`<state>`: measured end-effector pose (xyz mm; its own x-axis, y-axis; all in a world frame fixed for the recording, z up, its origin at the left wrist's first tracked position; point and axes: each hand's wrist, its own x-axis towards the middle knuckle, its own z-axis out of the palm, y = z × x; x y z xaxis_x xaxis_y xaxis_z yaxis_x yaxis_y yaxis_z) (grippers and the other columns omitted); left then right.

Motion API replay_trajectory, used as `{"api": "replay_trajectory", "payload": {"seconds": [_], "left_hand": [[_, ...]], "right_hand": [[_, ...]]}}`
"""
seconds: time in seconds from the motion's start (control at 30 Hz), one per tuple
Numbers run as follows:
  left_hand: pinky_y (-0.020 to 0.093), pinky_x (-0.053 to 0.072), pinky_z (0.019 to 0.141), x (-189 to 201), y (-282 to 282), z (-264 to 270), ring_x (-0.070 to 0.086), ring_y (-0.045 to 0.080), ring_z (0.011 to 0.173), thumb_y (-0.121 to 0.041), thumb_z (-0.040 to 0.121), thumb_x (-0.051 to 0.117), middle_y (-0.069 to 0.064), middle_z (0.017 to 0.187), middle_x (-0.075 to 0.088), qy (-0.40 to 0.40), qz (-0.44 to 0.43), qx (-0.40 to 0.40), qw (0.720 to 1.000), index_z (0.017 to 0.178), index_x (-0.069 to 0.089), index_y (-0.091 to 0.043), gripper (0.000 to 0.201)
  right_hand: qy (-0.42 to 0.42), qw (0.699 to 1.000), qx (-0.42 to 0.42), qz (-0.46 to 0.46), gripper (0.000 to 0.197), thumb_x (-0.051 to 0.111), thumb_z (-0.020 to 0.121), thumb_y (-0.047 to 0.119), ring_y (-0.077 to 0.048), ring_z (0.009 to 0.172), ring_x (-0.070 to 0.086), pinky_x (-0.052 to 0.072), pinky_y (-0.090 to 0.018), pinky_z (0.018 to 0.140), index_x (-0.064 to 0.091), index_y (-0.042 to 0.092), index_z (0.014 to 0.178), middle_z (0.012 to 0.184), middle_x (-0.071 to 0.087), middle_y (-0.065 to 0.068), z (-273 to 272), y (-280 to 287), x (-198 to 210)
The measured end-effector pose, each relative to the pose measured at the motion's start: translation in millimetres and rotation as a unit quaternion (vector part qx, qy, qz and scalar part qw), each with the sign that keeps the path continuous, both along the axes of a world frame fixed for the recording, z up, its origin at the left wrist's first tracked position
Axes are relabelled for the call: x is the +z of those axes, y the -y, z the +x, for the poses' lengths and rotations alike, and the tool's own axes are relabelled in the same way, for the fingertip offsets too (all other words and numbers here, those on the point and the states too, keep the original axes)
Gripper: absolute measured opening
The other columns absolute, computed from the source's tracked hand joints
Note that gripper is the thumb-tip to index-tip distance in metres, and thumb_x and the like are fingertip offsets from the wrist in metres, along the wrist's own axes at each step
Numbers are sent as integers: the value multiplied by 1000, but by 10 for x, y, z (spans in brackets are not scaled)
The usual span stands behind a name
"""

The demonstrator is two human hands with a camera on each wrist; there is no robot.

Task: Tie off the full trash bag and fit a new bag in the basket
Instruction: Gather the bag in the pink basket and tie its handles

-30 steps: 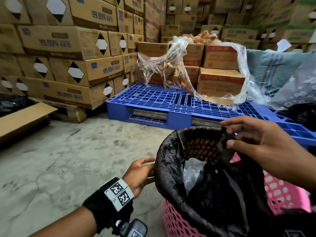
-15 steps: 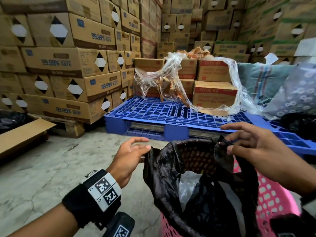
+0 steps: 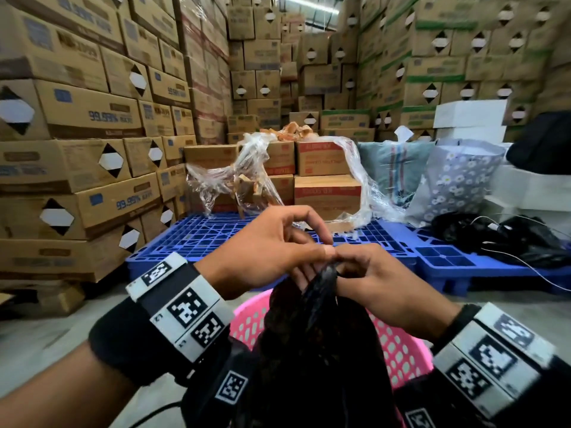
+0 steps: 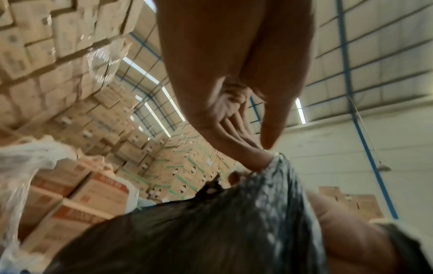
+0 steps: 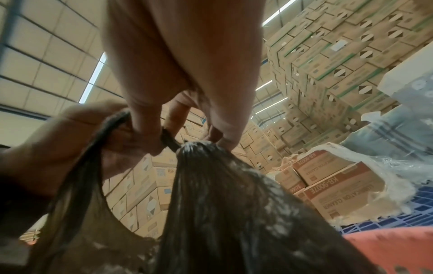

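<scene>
The black trash bag (image 3: 309, 341) stands in the pink basket (image 3: 401, 350), its mouth gathered into a narrow bunch above the rim. My left hand (image 3: 321, 250) and right hand (image 3: 343, 264) meet at that bunch and both pinch it. In the left wrist view the left hand (image 4: 267, 153) pinches the bag's tip (image 4: 279, 163) between thumb and finger. In the right wrist view the right hand (image 5: 199, 139) pinches the main bunch (image 5: 211, 166), while the left hand (image 5: 82, 140) grips a separate strand of the bag. The bag's contents are hidden.
Blue plastic pallets (image 3: 197, 236) lie just beyond the basket, carrying boxes draped in clear wrap (image 3: 247, 168). Cardboard boxes (image 3: 77, 168) are stacked high at the left and back. A floral bag (image 3: 460, 180) and black cables (image 3: 509, 239) sit at the right. Concrete floor (image 3: 37, 335) spreads to the left.
My left hand left the basket's left rim and rose to join the right hand. The bag's open mouth came off the rim and is gathered together. The head view tilted upward.
</scene>
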<state>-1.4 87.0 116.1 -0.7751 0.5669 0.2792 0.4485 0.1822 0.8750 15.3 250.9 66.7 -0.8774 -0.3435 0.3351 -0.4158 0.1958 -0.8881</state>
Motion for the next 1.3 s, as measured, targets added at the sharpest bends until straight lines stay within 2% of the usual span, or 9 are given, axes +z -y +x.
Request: {"api": "replay_trajectory", "payload": {"seconds": [0.13,0.3,0.43,0.6,0.73,0.93,1.03,1.13,1.3], "left_hand": [[27,50,55,-138,44,-153,60,17,59,3,85,56,8,67,62,-87,9,104,991,98,61,-3,15],[14,46,81,-295,121,-190,62,8,96,6,75,56,5,103,70,-51,-125,1,991,101,69,-11,34],[40,50,88,-332,160,-244,63,32,101,-18,72,66,13,108,69,-26,-153,-9,988,78,70,-24,9],[48,45,99,-310,288,-285,63,16,104,-33,66,70,-3,108,67,-54,-185,27,981,59,60,-23,16],[49,53,82,-300,528,-325,66,21,85,-51,70,70,11,89,70,-102,-270,49,956,60,60,-13,41],[26,53,49,-461,646,-405,69,23,54,-7,76,73,20,64,70,-56,-219,88,970,82,57,2,19],[20,48,47,-528,694,-434,62,12,46,-15,80,70,8,61,68,-106,-293,95,945,93,64,-11,15],[27,36,49,-544,780,-461,45,10,45,-33,88,58,2,54,54,-135,-415,95,895,75,68,-12,27],[19,29,41,-546,507,-329,39,9,40,-23,95,48,-2,51,41,65,-140,96,983,68,61,-9,33]], "right_hand": [[-42,999,-9,14,6,67,80,4,-29,81,65,51,-40,80,68,-2,83,95,67,-23,55,-68,9],[-42,997,69,9,4,73,72,19,-13,98,66,52,-24,86,75,18,76,98,70,4,131,-57,-27],[-22,997,69,9,13,69,72,10,-22,103,66,53,-29,90,72,1,80,111,69,-9,173,-162,-36],[8,987,53,152,8,73,71,11,-9,112,60,47,-28,96,69,5,73,106,69,3,206,-424,31],[53,965,37,253,28,78,67,38,-29,80,65,48,-52,77,62,15,68,90,71,-19,213,-651,32],[20,979,-67,190,34,76,66,34,-15,54,63,45,-23,53,61,3,64,59,70,-15,164,-731,-74],[-24,986,-107,130,29,76,62,21,-15,46,60,44,-18,45,57,-1,63,51,66,-14,152,-710,-74],[-22,991,-97,89,17,74,62,15,-19,48,62,49,-22,48,61,7,70,55,66,-12,136,-700,-81],[-25,993,-25,112,3,72,70,5,-17,51,63,52,-23,52,71,6,73,56,68,-12,162,-510,11]]}}
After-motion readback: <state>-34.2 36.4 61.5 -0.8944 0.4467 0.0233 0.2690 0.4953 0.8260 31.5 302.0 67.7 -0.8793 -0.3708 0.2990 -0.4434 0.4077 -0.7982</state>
